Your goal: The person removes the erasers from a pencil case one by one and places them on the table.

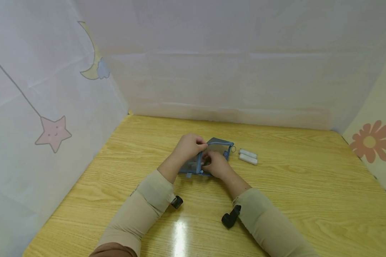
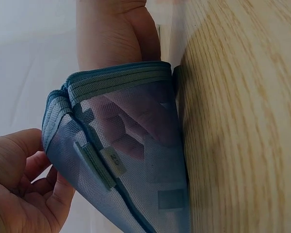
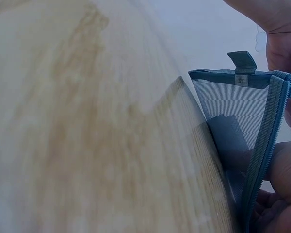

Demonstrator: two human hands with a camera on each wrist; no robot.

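A blue mesh zipper pouch (image 1: 189, 167) stands on the table, its zipped mouth spread apart. My left hand (image 1: 189, 146) pinches the pouch's edge at the top; the left wrist view shows these fingers (image 2: 36, 167) curled at the rim. Inside the mouth is my right hand (image 1: 217, 164), fingers seen dimly through the mesh (image 2: 128, 126). A small block-like stick (image 3: 228, 136) lies at its fingertips inside the pouch, grey behind the mesh; the grip on it is partly hidden. To the right lie two white sticks (image 1: 248, 159), side by side.
The wood-grain table (image 1: 308, 185) reaches back to a pale printed sheet (image 1: 228, 85), with more sheet on both sides. A metal ring (image 1: 233, 149) hangs at the pouch's right corner. Black wrist cameras (image 1: 230, 218) sit on both sleeved forearms.
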